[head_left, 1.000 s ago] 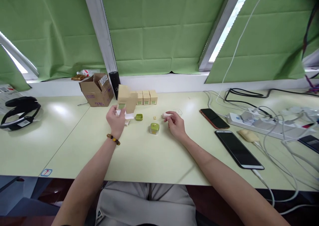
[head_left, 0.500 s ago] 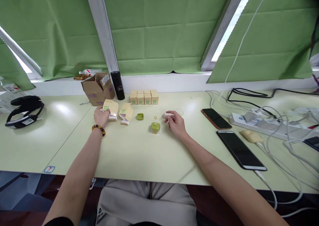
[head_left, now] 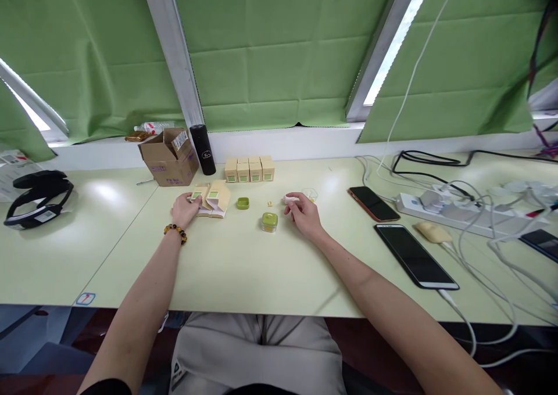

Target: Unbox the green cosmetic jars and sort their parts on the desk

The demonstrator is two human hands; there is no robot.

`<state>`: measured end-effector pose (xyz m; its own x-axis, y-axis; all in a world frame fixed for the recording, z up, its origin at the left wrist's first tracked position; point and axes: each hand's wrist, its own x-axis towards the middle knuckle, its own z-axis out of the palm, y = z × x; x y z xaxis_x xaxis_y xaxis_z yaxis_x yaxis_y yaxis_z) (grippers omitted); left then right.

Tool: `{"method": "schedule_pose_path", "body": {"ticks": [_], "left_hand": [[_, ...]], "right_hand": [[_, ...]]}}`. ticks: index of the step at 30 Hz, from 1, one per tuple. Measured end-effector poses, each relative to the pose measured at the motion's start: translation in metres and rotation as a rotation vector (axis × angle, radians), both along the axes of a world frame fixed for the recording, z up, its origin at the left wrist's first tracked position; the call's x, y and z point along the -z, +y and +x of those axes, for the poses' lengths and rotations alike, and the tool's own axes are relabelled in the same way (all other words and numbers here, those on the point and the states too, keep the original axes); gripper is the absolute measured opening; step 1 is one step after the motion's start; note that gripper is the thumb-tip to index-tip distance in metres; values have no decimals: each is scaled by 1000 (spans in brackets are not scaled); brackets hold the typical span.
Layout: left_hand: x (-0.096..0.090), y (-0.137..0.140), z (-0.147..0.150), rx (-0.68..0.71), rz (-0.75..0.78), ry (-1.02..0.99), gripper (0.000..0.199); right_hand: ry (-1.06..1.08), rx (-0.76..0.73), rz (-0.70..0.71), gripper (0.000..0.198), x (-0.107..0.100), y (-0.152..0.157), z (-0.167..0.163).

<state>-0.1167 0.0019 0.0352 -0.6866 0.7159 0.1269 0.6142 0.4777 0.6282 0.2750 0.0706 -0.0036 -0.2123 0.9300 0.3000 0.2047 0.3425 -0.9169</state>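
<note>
My left hand (head_left: 185, 210) grips a small opened cardboard box (head_left: 200, 192) by its left side. Another opened box (head_left: 220, 196) stands right against it, flaps up and a green label on its face. My right hand (head_left: 305, 215) rests on the table with fingers curled at a small white object (head_left: 288, 199), partly hidden by the fingertips. Between the hands are an open green tray-like piece (head_left: 243, 203), a tiny yellow piece (head_left: 269, 204) and a clear little container with a green lid (head_left: 269, 222). A thin clear item (head_left: 310, 194) lies behind my right hand.
Several closed small boxes (head_left: 249, 169) stand in a row at the back, near a black bottle (head_left: 203, 150) and a larger carton (head_left: 169, 158). To the right lie two phones (head_left: 372, 203), a power strip (head_left: 462, 218) and tangled cables. A black headset (head_left: 39, 200) sits far left.
My left hand has moved right with its opened box, bringing it up against the other opened box. My right hand has stayed by the white object. The view has shifted slightly.
</note>
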Motion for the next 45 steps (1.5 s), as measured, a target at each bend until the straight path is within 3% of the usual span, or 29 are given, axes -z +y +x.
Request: {"method": "schedule_pose_path", "body": {"ticks": [11, 16, 19, 22, 26, 29, 33, 38, 45], "left_hand": [[-4, -7, 10, -10, 12, 28, 56], [-4, -14, 19, -19, 336, 222, 47], [-6, -18, 34, 141, 534, 402, 38], [-7, -19, 54, 397, 607, 493, 29], [-8, -18, 84, 645, 571, 473, 28], [-9, -19, 107, 818, 442, 408, 30], [-12, -20, 135, 973, 267, 260, 39], [-9, -18, 154, 1037, 140, 48, 54], [5, -25, 155, 912, 227, -176, 54]], "right_hand": [[38, -4, -44, 39, -2, 0, 0], [25, -3, 26, 35, -3, -4, 0], [-12, -58, 98, 29, -5, -6, 0], [-56, -235, 129, 31, -7, -6, 2], [-241, -412, 141, 56, -9, -12, 1], [-439, -356, 197, 68, -7, -20, -6], [-503, -270, 187, 58, -3, -23, -13], [-385, -283, 148, 57, 0, -19, -12], [-18, -346, 21, 52, -9, -25, -20]]}}
